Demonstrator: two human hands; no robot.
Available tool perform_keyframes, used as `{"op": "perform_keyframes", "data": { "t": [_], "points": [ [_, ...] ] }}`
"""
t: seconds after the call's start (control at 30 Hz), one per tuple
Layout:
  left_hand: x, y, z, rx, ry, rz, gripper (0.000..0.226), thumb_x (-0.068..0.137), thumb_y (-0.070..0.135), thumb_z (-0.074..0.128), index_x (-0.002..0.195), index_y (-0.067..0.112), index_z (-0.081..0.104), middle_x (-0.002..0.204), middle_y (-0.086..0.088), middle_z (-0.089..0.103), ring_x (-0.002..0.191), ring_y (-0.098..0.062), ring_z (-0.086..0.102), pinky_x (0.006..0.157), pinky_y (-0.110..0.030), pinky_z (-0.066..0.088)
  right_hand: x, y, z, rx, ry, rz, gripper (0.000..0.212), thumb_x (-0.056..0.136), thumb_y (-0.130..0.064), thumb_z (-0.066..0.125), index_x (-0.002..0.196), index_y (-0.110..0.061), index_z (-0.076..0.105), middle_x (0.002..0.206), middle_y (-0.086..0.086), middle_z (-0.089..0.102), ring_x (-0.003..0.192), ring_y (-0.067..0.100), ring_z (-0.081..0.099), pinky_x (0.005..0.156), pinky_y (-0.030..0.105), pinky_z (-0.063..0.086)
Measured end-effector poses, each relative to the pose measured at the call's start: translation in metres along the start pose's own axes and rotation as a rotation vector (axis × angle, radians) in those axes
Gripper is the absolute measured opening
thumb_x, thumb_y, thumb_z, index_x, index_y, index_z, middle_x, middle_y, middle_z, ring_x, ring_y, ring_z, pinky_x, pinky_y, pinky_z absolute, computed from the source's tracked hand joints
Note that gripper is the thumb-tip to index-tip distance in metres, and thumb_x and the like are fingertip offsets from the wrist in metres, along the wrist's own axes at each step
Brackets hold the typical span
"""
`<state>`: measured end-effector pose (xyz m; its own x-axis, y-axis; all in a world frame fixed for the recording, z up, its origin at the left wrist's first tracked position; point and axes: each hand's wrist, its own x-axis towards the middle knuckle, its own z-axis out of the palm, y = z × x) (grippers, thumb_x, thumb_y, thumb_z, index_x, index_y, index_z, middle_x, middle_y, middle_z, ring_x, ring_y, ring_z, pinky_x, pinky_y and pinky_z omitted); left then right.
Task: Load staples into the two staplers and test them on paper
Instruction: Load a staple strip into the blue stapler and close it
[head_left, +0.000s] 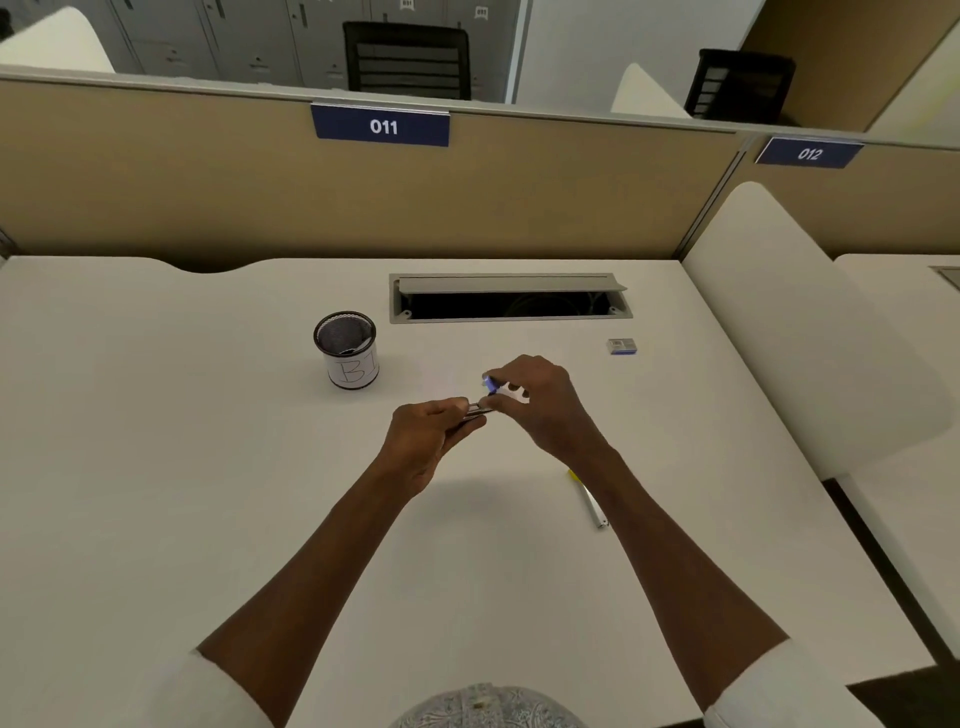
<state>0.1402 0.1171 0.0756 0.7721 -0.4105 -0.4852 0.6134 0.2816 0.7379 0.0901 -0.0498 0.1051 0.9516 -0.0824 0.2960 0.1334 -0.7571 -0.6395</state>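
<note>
Above the middle of a white desk (208, 493), two bare hands meeting, raised a little off the surface. Left hand (426, 441) curled shut around the metal base of a small stapler (480, 408), fingers wrapped over it, only the front end of the metal rail showing past the knuckles. Right hand (535, 405) pinching the stapler's blue top part (489, 384) between thumb and fingertips, remaining fingers loosely bent; blue part tilted up and away from the rail, so apparently hinged open, though too small and blurred to tell whether staples lie inside.

Near the right forearm, flat on the desk, a second slim stapler (589, 501), silver with a yellow end, partly hidden by the arm. Farther back and to the right, well apart from the hands, a small staple box (622, 346), grey and blue. To the left of the hands, a black mesh pen cup (346, 349) with a white label marked "B1". Behind the hands, an open cable tray (509, 299) set into the desk. On the beige partition, a blue sign reading 011 (382, 124)
</note>
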Motion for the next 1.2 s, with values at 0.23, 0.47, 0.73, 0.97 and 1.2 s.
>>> {"op": "perform_keyframes", "data": {
  "t": [0.23,0.47,0.73,0.97,1.2],
  "points": [
    [-0.004,0.002,-0.007,0.166,-0.049,0.11,0.013,0.091,0.01,0.066,0.094,0.001,0.075,0.095,-0.019,0.075,0.088,-0.027,0.074,0.076,-0.024,0.058,0.007,-0.003,-0.013,0.286,-0.276,0.189,0.023,0.082,-0.018,0.075,0.105,-0.014,0.075,0.104,-0.004,0.072,0.095,0.004,0.064,0.085,0.023,0.051],
    [-0.003,0.01,-0.005,0.218,-0.068,0.172,0.028,0.09,0.037,0.065,0.1,0.013,0.075,0.097,-0.011,0.076,0.092,-0.019,0.073,0.075,-0.022,0.057,0.0,-0.008,-0.003,0.547,-0.326,0.389,0.05,0.073,-0.019,0.083,0.118,-0.026,0.061,0.096,-0.008,0.076,0.094,0.012,0.072,0.081,0.023,0.054],
    [-0.001,0.009,-0.014,0.105,-0.275,0.16,0.062,0.079,0.039,0.071,0.132,0.01,0.058,0.127,-0.009,0.066,0.118,-0.023,0.063,0.097,-0.034,0.053,-0.003,-0.012,0.013,0.459,-0.124,0.362,0.041,0.07,-0.02,0.085,0.108,-0.012,0.072,0.093,0.006,0.076,0.08,0.016,0.071,0.078,0.031,0.057],
    [0.007,0.009,-0.011,0.119,-0.216,0.22,0.042,0.079,0.027,0.073,0.118,0.011,0.067,0.115,-0.01,0.072,0.11,-0.023,0.068,0.089,-0.029,0.056,-0.01,-0.018,0.022,0.518,-0.014,0.391,0.024,0.076,-0.02,0.081,0.098,-0.012,0.075,0.081,0.002,0.074,0.072,0.011,0.067,0.071,0.027,0.056],
    [0.011,0.001,-0.008,0.164,-0.132,0.292,0.043,0.076,0.03,0.074,0.114,0.009,0.07,0.111,-0.009,0.073,0.108,-0.024,0.068,0.093,-0.032,0.054,-0.012,-0.021,0.031,0.499,0.064,0.442,0.024,0.079,-0.022,0.079,0.098,-0.008,0.076,0.08,0.005,0.073,0.07,0.017,0.065,0.074,0.04,0.057]
  ]
}}
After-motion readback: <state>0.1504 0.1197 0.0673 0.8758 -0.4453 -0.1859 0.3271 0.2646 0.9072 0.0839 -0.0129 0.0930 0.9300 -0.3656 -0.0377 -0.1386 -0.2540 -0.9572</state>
